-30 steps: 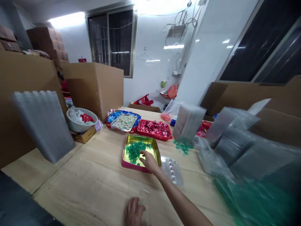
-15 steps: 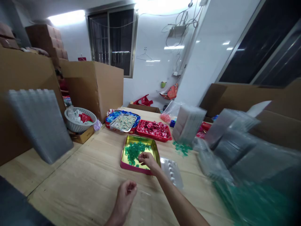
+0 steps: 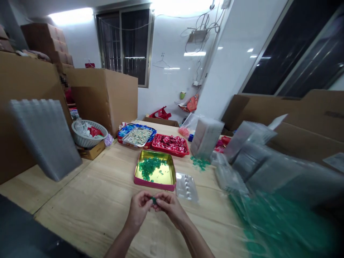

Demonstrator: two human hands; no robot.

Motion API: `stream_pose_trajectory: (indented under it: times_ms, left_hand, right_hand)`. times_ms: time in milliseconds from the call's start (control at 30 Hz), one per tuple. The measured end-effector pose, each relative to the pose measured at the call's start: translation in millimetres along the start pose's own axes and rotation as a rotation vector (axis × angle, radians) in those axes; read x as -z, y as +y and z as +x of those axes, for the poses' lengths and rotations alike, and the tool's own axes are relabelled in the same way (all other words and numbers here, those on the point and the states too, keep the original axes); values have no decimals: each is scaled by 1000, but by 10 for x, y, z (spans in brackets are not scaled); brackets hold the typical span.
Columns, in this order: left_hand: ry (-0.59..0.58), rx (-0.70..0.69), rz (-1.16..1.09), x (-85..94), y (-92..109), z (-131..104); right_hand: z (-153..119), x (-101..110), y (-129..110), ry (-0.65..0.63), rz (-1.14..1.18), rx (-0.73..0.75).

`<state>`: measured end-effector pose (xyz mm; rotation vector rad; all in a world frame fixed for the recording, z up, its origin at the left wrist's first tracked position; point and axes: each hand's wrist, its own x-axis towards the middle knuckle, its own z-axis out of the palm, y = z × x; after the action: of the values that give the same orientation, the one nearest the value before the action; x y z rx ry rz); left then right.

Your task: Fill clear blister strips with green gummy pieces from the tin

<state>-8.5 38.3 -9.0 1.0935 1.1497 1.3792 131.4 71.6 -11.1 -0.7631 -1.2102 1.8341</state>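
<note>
Between the fingertips of both hands, just in front of the tin, is a small green piece [image 3: 154, 200]. My left hand [image 3: 139, 208] pinches it from the left, and my right hand [image 3: 169, 206] pinches it from the right. Its exact kind is too small to make out. Beyond the hands sits a gold-lined tin [image 3: 165, 175] with a pink outer wall. Many loose green pieces [image 3: 150, 166] lie in it, mostly toward its left and back. A clear plastic blister tray [image 3: 187, 187] with a row of bumps lies flat against the tin's right side.
Behind the tin stand a red basket of red packets [image 3: 172, 143] and a metal tray of small pale pieces [image 3: 138, 137]. Stacks of clear plastic trays rise at left [image 3: 48, 139] and right [image 3: 205, 138]. Green bags [image 3: 285, 218] fill the right. A white basket [image 3: 87, 139] sits left.
My right hand has left the tin and come back toward me to meet my left hand. A green piece now shows between them. The view has shifted slightly.
</note>
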Motion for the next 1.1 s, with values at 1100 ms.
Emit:
stream_pose_trajectory:
  times_ms: [1100]
  left_hand:
    - [-224, 63, -81, 26, -300, -442]
  right_hand:
    - [-626, -152, 573, 162, 277, 29]
